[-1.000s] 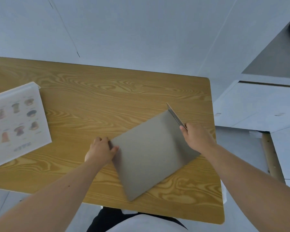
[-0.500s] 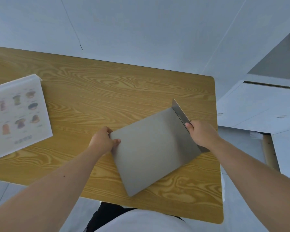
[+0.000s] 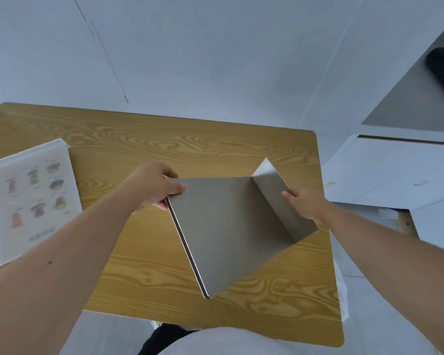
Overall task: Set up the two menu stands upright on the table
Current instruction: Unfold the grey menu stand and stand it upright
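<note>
A grey metal menu stand [image 3: 226, 226] is lifted off the wooden table [image 3: 164, 144], its plain back toward me and its folded foot flap at the right. My left hand [image 3: 154, 185] pinches its upper left corner. My right hand [image 3: 305, 203] grips the foot flap. A second menu stand [image 3: 34, 198], white with printed food pictures, lies flat near the table's left edge, apart from both hands.
White cabinets [image 3: 395, 175] stand to the right of the table, with a grey counter above them. A pale wall lies beyond the table's far edge. My body is at the near edge.
Both hands have raised and tilted the grey stand, so its left edge is off the table and the foot flap now shows wider. The printed stand has not moved.
</note>
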